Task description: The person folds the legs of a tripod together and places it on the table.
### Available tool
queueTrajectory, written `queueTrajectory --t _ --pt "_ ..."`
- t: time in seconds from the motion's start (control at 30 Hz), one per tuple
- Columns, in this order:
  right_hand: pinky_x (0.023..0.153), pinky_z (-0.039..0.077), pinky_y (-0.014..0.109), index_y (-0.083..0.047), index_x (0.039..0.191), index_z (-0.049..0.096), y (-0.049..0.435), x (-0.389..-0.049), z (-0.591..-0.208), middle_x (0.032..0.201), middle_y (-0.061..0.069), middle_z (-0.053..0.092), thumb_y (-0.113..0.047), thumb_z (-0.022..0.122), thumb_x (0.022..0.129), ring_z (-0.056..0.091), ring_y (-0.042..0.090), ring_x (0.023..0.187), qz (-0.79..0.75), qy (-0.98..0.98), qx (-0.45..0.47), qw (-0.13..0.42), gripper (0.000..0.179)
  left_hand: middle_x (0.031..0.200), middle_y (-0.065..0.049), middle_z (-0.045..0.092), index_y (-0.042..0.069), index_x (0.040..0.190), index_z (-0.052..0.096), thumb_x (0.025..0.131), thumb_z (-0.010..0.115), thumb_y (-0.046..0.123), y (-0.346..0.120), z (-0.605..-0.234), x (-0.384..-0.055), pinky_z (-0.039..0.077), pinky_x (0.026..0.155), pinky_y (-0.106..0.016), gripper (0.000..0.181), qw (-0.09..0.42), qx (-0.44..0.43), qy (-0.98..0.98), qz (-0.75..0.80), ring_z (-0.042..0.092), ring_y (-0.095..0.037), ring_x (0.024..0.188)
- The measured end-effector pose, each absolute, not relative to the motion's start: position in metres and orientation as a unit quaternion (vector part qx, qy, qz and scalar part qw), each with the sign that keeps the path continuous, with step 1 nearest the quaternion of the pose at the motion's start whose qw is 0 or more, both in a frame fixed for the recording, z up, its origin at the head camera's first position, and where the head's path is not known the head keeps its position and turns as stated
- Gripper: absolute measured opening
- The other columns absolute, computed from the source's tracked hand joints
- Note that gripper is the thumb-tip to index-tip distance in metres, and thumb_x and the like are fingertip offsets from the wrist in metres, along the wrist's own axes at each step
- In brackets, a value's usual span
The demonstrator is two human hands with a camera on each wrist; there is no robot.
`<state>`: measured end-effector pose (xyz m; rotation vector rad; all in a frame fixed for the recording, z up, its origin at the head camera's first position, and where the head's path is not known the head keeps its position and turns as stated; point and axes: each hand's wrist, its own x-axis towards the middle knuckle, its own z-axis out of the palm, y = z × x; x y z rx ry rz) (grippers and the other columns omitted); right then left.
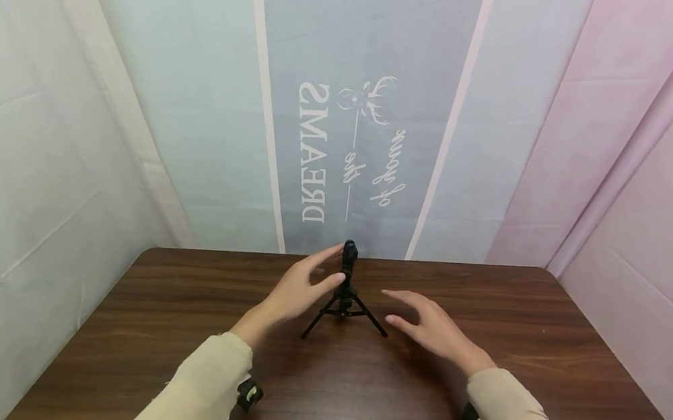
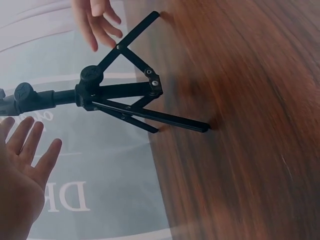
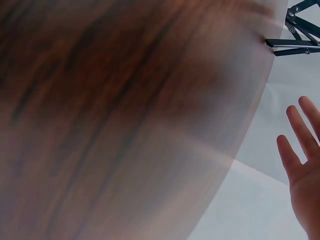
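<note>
A small black tripod [image 1: 345,292] stands upright on the brown wooden table [image 1: 332,385], its legs spread. Round knobs [image 2: 91,74] show on its column in the left wrist view. My left hand [image 1: 295,290] is at the tripod's left side, its extended fingers and thumb right at the upper column. To the right of the tripod is my right hand [image 1: 437,328], holding nothing, its fingers loosely extended toward the legs and apart from them. In the right wrist view only part of the tripod's legs [image 3: 295,44] appears, at the top right corner.
A hanging cloth backdrop [image 1: 366,23] with mirrored white lettering rises behind the table's far edge. Pale cloth walls [image 1: 33,140] flank the table on both sides. Dark wrist devices [image 1: 249,393] are worn at both sleeves.
</note>
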<state>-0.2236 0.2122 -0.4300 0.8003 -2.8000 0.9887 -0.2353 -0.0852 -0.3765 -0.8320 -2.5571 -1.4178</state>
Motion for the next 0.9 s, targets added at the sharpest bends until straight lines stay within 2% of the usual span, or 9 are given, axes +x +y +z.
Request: queueTrajectory --t 0.17,0.33,0.63,0.9 --pt "0.103 0.042 0.056 -0.019 0.144 0.054 0.207 -0.226 -0.431 0.143 0.003 0.054 -0.046 0.062 0.096 0.05 0.029 0.131 0.324 -0.907 0.266 0.026 0.055 0.147 0.005 0.049 0.029 0.153 0.04 0.1 0.06 0.04 -0.08 -0.377 -0.24 0.042 0.105 -0.039 0.057 0.056 -0.27 -0.835 -0.476 0.044 -0.012 0.134" --pt "0.103 0.042 0.055 -0.018 0.143 0.056 0.204 -0.228 -0.433 0.142 0.003 0.054 -0.038 0.066 0.096 0.05 0.028 0.131 0.332 -0.905 0.265 0.011 0.051 0.145 0.004 0.05 0.026 0.151 0.043 0.099 0.062 0.038 -0.077 -0.376 -0.244 0.044 0.103 -0.038 0.057 0.056 -0.263 -0.828 -0.493 0.046 -0.013 0.132" --pt "0.101 0.044 0.054 -0.015 0.137 0.06 0.199 -0.234 -0.437 0.135 0.002 0.061 -0.036 0.068 0.095 0.054 0.027 0.127 0.342 -0.897 0.281 -0.002 0.048 0.137 0.0 0.059 0.019 0.146 0.051 0.096 0.068 0.031 -0.072 -0.371 -0.252 0.046 0.101 -0.039 0.054 0.06 -0.258 -0.815 -0.515 0.054 -0.016 0.125" --pt "0.101 0.044 0.054 -0.013 0.135 0.063 0.195 -0.236 -0.442 0.131 0.003 0.064 -0.032 0.071 0.093 0.055 0.027 0.125 0.348 -0.895 0.277 -0.026 0.046 0.12 0.0 0.066 0.017 0.14 0.057 0.092 0.073 0.031 -0.067 -0.365 -0.255 0.05 0.095 -0.041 0.053 0.041 -0.226 -0.823 -0.519 0.06 -0.017 0.111"
